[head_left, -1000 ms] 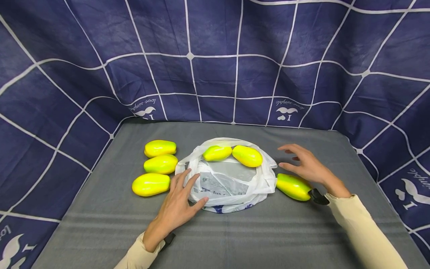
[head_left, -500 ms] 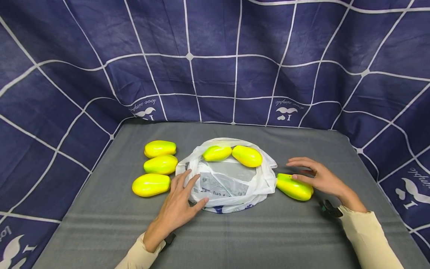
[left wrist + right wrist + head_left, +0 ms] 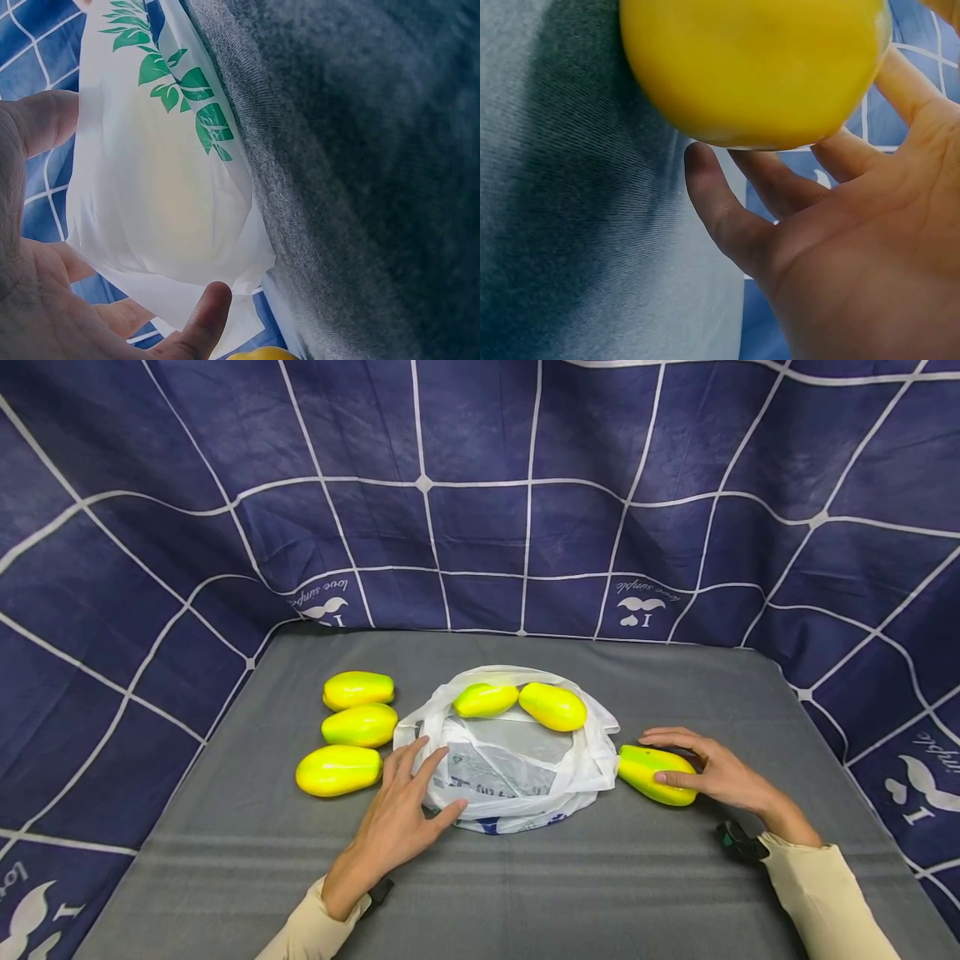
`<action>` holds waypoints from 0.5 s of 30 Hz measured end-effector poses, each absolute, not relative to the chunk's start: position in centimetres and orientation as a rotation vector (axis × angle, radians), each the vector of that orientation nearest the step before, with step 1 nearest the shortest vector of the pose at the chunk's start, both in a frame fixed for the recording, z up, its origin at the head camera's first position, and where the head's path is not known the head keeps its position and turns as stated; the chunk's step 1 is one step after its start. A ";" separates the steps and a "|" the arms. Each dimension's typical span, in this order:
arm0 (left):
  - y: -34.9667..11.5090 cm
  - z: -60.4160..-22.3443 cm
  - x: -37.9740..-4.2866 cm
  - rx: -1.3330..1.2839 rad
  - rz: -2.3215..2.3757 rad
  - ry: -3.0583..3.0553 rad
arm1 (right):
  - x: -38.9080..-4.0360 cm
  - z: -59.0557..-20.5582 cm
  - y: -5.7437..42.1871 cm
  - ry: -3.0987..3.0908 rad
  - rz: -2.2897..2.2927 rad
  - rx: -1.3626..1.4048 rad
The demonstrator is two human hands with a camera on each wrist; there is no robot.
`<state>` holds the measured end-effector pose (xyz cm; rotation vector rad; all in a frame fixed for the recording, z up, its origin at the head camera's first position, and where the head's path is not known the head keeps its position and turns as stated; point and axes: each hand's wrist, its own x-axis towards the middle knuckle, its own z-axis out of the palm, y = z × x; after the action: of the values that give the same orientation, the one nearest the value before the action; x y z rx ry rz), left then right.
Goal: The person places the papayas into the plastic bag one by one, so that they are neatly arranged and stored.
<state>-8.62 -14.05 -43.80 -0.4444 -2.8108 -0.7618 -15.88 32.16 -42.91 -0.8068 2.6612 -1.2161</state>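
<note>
A white plastic bag (image 3: pixel 596 760) lies with its mouth spread wide at the middle of the table, two yellow-green papayas (image 3: pixel 552 707) showing at its far side. My left hand (image 3: pixel 397 814) rests at the bag's near left rim, fingers spread and fairly straight. In the left wrist view, green leaf print marks the bag's side (image 3: pixel 165 172). To the right of the bag, my right hand (image 3: pixel 723 772) holds another papaya (image 3: pixel 648 772) by its right end, thumb on the near side and fingers on the far side. The right wrist view shows that papaya (image 3: pixel 750 67) large, with fingers along its edge.
Three more papayas (image 3: pixel 339 771) lie in a column left of the bag, the nearest one close to my left hand. Grey cloth (image 3: pixel 525 902) covers the table. A dark blue curtain with white grid lines (image 3: pixel 480 527) hangs behind and at both sides.
My right hand has moved right and down from beside the bag onto the right-hand papaya, and its fingers have closed around it. The left hand and bag stay put.
</note>
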 end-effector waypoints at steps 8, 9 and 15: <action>-14.1 -43.7 -8.6 -0.440 -0.766 -2.818 | -15.8 -43.1 32.1 2.639 -1.215 -0.827; -14.1 -43.7 -8.6 -0.440 -0.765 -2.818 | -15.8 -43.2 32.1 2.638 -1.212 -0.821; -14.1 -43.7 -8.7 -0.435 -0.764 -2.817 | -15.8 -43.3 32.0 2.638 -1.153 -0.820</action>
<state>-8.66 -14.11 -43.74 -0.4350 -2.8170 -0.7635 -15.84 32.02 -43.34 -0.8205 2.6384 -1.1533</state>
